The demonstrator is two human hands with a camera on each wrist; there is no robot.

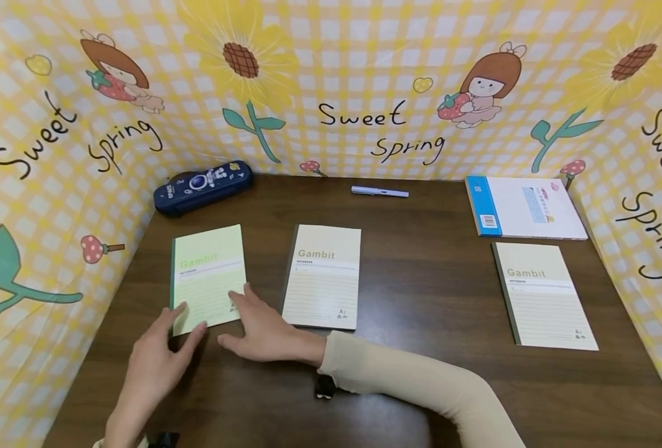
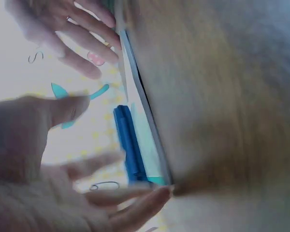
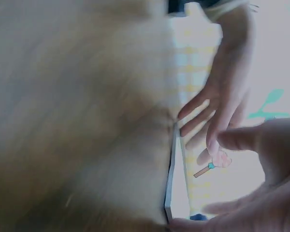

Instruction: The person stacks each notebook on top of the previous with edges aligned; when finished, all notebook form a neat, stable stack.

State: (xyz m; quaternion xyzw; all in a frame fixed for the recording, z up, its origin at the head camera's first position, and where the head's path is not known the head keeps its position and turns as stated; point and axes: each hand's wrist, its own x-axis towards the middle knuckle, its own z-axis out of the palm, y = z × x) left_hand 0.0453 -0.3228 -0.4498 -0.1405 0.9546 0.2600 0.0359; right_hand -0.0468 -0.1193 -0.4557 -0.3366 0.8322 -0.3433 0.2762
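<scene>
A green Gambit notebook (image 1: 208, 280) lies flat on the dark wooden table (image 1: 420, 361) at the left, its spine along the left side. My left hand (image 1: 160, 358) is at its lower left corner, thumb and fingers spread around that corner. Over the lower right edge reaches my right hand (image 1: 264, 326), its fingertips overlapping the cover and its thumb lower down. In the left wrist view, the left fingertips (image 2: 159, 195) sit right at the notebook's edge. Just right of the right hand lies a cream Gambit notebook (image 1: 325, 274).
Behind the green notebook stands a navy pencil case (image 1: 202, 186). A lilac pen (image 1: 380, 191) lies at the back. On the right are a white book with a blue strip (image 1: 521, 208) and another cream notebook (image 1: 544, 298). A yellow checked cloth (image 1: 342, 56) walls the table.
</scene>
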